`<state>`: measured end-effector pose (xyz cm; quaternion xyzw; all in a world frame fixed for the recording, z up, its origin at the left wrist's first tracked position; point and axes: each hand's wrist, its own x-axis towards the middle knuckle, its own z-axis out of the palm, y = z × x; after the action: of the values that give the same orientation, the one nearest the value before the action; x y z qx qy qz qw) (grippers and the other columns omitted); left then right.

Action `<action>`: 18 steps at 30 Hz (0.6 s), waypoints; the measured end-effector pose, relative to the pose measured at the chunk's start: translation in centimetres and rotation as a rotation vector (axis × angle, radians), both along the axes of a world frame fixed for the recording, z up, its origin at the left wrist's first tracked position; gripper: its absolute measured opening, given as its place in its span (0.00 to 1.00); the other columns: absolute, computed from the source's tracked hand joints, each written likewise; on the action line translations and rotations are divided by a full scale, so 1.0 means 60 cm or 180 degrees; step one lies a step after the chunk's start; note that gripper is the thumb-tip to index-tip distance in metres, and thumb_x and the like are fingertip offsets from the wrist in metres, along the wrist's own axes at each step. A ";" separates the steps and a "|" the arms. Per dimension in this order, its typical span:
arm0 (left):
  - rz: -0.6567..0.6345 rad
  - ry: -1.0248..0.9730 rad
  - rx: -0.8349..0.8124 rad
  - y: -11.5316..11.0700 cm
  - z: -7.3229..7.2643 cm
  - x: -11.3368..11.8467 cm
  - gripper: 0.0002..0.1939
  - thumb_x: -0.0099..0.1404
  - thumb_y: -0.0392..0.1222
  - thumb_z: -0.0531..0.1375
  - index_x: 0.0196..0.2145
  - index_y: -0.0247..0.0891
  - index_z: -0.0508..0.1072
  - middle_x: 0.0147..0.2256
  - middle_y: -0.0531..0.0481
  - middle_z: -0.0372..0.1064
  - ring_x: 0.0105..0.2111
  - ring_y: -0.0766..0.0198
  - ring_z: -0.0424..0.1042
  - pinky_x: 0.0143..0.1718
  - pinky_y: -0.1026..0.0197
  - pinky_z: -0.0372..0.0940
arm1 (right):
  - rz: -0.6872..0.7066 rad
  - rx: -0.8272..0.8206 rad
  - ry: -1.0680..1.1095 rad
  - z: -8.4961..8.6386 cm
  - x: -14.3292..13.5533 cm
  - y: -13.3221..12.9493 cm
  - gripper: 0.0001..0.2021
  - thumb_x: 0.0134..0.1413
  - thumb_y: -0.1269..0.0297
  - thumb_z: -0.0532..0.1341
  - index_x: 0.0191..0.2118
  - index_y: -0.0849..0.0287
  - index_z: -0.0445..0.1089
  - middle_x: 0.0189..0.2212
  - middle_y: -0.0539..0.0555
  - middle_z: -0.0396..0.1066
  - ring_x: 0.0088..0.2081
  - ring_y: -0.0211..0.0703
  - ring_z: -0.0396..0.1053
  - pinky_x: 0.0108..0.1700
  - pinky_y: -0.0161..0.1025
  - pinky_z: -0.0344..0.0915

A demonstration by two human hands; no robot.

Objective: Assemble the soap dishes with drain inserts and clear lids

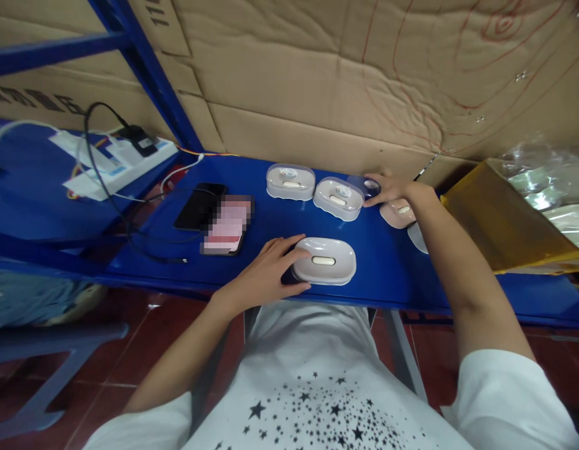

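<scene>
A pale oval plastic box (331,277) with a lid and a cream bar set in its top sits near the table's front edge. My left hand (268,269) grips its left end, fingers and thumb curved around it. Farther back, my right hand (387,186) reaches to a small round, roll-like thing (372,185) with clear film beside it; its thumb and fingers are around this. Two similar boxes, one at the back (290,182) and one nearer the right hand (339,199), carry round stickers on their lids. Under my right wrist lies a pinkish oval lid (396,214), partly hidden.
Two phones, a dark one (200,206) and a lit one (227,226), lie to the left near cables and a white power strip (125,169). At right stands an open carton (509,219) beside plastic-wrapped items (543,187). Cardboard (289,81) lines the back.
</scene>
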<state>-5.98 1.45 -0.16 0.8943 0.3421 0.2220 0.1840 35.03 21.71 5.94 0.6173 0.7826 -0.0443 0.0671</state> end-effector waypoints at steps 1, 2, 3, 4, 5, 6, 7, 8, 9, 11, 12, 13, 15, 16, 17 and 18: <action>-0.0008 0.0017 -0.0034 0.001 0.000 0.000 0.28 0.70 0.51 0.72 0.62 0.44 0.73 0.74 0.37 0.59 0.71 0.39 0.63 0.72 0.33 0.58 | 0.0015 -0.0066 0.0119 0.001 -0.004 0.000 0.50 0.49 0.44 0.77 0.74 0.57 0.63 0.69 0.68 0.67 0.61 0.67 0.71 0.61 0.60 0.70; -0.0019 0.0023 -0.0058 0.002 0.000 0.000 0.27 0.70 0.51 0.72 0.62 0.45 0.73 0.74 0.37 0.59 0.71 0.39 0.63 0.72 0.32 0.58 | 0.0009 -0.0120 0.0225 0.003 -0.007 0.000 0.49 0.49 0.46 0.78 0.73 0.57 0.63 0.68 0.67 0.68 0.61 0.66 0.72 0.60 0.60 0.71; -0.0032 0.0019 -0.0075 0.002 0.000 0.000 0.27 0.70 0.52 0.71 0.62 0.45 0.73 0.74 0.37 0.60 0.71 0.39 0.64 0.72 0.32 0.58 | -0.0021 -0.0142 0.0303 0.006 -0.010 -0.001 0.47 0.50 0.48 0.77 0.73 0.58 0.63 0.66 0.67 0.70 0.60 0.65 0.74 0.59 0.60 0.72; -0.0040 0.0004 -0.0084 0.003 0.000 0.000 0.27 0.70 0.52 0.71 0.62 0.45 0.73 0.73 0.37 0.60 0.71 0.40 0.64 0.72 0.32 0.59 | -0.0099 -0.0115 0.0391 0.011 -0.012 -0.003 0.45 0.52 0.49 0.76 0.71 0.59 0.64 0.64 0.66 0.72 0.58 0.63 0.75 0.59 0.59 0.73; -0.0044 -0.0025 -0.0085 0.003 0.000 -0.001 0.26 0.71 0.52 0.71 0.62 0.45 0.73 0.73 0.37 0.61 0.70 0.41 0.65 0.72 0.33 0.59 | -0.0186 -0.0036 0.0509 0.018 -0.013 -0.007 0.42 0.55 0.50 0.75 0.70 0.60 0.64 0.61 0.65 0.74 0.56 0.60 0.76 0.58 0.57 0.73; -0.0043 -0.0056 -0.0085 0.004 0.000 -0.001 0.26 0.71 0.51 0.71 0.62 0.45 0.73 0.73 0.37 0.62 0.70 0.42 0.65 0.72 0.34 0.60 | -0.0257 0.0085 0.0646 0.027 -0.012 -0.016 0.40 0.57 0.50 0.74 0.69 0.61 0.65 0.59 0.65 0.75 0.54 0.57 0.76 0.58 0.54 0.74; -0.0041 -0.0082 -0.0088 0.004 -0.001 -0.002 0.26 0.70 0.51 0.71 0.62 0.46 0.73 0.72 0.38 0.62 0.70 0.42 0.66 0.72 0.34 0.61 | -0.0303 0.0223 0.0783 0.036 -0.010 -0.029 0.39 0.60 0.51 0.74 0.69 0.63 0.64 0.59 0.65 0.74 0.54 0.55 0.76 0.58 0.52 0.73; -0.0035 -0.0112 -0.0091 0.004 -0.001 -0.002 0.26 0.70 0.50 0.71 0.62 0.46 0.74 0.72 0.38 0.63 0.70 0.42 0.66 0.72 0.35 0.61 | -0.0304 0.0386 0.0915 0.046 -0.006 -0.047 0.38 0.61 0.52 0.73 0.70 0.65 0.62 0.61 0.67 0.73 0.55 0.54 0.76 0.58 0.49 0.73; -0.0024 -0.0147 -0.0096 0.003 -0.001 -0.003 0.26 0.70 0.50 0.71 0.62 0.46 0.74 0.72 0.39 0.63 0.70 0.42 0.66 0.72 0.36 0.61 | -0.0260 0.0582 0.1048 0.054 -0.001 -0.072 0.39 0.62 0.53 0.73 0.70 0.66 0.61 0.63 0.69 0.70 0.56 0.53 0.75 0.59 0.47 0.72; 0.0005 -0.0222 -0.0139 0.003 -0.002 -0.005 0.26 0.70 0.52 0.71 0.62 0.46 0.75 0.72 0.40 0.63 0.70 0.43 0.65 0.73 0.37 0.61 | -0.0085 0.0991 0.1243 0.062 0.007 -0.142 0.40 0.60 0.53 0.75 0.69 0.66 0.61 0.66 0.72 0.66 0.59 0.53 0.73 0.61 0.45 0.69; 0.0030 -0.0256 -0.0181 0.003 -0.002 -0.006 0.26 0.70 0.53 0.71 0.62 0.46 0.75 0.72 0.40 0.63 0.71 0.43 0.65 0.73 0.38 0.61 | 0.0066 0.1222 0.1370 0.061 0.009 -0.185 0.38 0.59 0.53 0.76 0.68 0.64 0.63 0.64 0.71 0.67 0.59 0.55 0.73 0.63 0.46 0.69; 0.0062 -0.0287 -0.0228 0.003 -0.002 -0.007 0.26 0.71 0.54 0.71 0.62 0.47 0.75 0.72 0.40 0.64 0.71 0.44 0.65 0.73 0.39 0.62 | 0.0216 0.1361 0.1466 0.055 0.009 -0.231 0.36 0.60 0.51 0.75 0.67 0.60 0.64 0.63 0.69 0.69 0.60 0.57 0.72 0.65 0.49 0.68; 0.0102 -0.0324 -0.0340 0.004 -0.001 -0.008 0.26 0.71 0.57 0.70 0.61 0.47 0.75 0.71 0.41 0.65 0.70 0.45 0.67 0.72 0.40 0.63 | 0.0376 0.1500 0.1654 0.030 0.006 -0.323 0.36 0.61 0.47 0.73 0.68 0.53 0.63 0.63 0.65 0.70 0.63 0.63 0.71 0.66 0.58 0.68; 0.0111 -0.0350 -0.0392 0.005 0.000 -0.008 0.26 0.70 0.57 0.70 0.61 0.47 0.75 0.70 0.41 0.65 0.69 0.46 0.68 0.72 0.41 0.64 | 0.0378 0.1538 0.1754 0.013 0.002 -0.363 0.36 0.60 0.45 0.74 0.67 0.50 0.64 0.61 0.63 0.70 0.62 0.65 0.72 0.65 0.63 0.70; 0.0126 -0.0388 -0.0439 0.006 0.001 -0.008 0.26 0.70 0.58 0.70 0.61 0.47 0.76 0.70 0.41 0.66 0.68 0.46 0.69 0.71 0.41 0.65 | 0.0344 0.1477 0.1806 -0.005 -0.001 -0.397 0.35 0.60 0.45 0.73 0.67 0.47 0.63 0.62 0.62 0.70 0.63 0.66 0.71 0.66 0.66 0.70; 0.0161 -0.0436 -0.0480 0.007 0.003 -0.008 0.26 0.70 0.59 0.70 0.60 0.47 0.76 0.69 0.42 0.67 0.67 0.47 0.70 0.71 0.41 0.65 | 0.0297 0.1406 0.1838 -0.023 -0.005 -0.424 0.34 0.61 0.46 0.73 0.67 0.46 0.63 0.63 0.61 0.70 0.64 0.66 0.71 0.66 0.67 0.69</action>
<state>-6.47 1.88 -0.01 0.8518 0.3668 0.2608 0.2680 34.73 -3.71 4.56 0.5426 0.7873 -0.0436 -0.2896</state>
